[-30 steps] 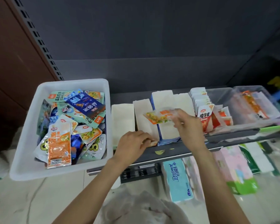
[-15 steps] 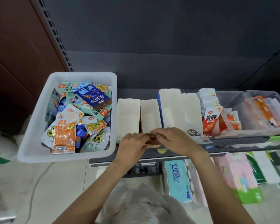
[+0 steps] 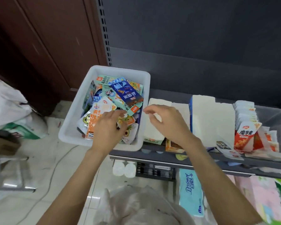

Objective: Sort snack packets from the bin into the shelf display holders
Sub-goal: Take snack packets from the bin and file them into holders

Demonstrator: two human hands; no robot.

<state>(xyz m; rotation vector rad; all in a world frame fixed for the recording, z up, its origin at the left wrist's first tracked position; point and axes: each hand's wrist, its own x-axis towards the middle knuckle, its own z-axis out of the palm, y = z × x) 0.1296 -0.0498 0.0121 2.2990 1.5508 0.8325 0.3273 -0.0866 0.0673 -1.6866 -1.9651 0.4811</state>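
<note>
The left hand (image 3: pixel 108 127) is reaching into the white bin (image 3: pixel 71 127), its fingers curling onto the snack packets (image 3: pixel 120 98) piled inside, while the right hand (image 3: pixel 167 122) is hovering just right of the bin, fingers loosely spread, holding nothing.

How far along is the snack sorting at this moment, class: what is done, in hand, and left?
Done: red packets stand filed in a clear holder on the shelf. In hand: the left hand reaches into the white bin among the packets; the right hand hovers empty over the white holders. Left: the bin is piled with mixed packets, so most sorting seems to remain.
</note>
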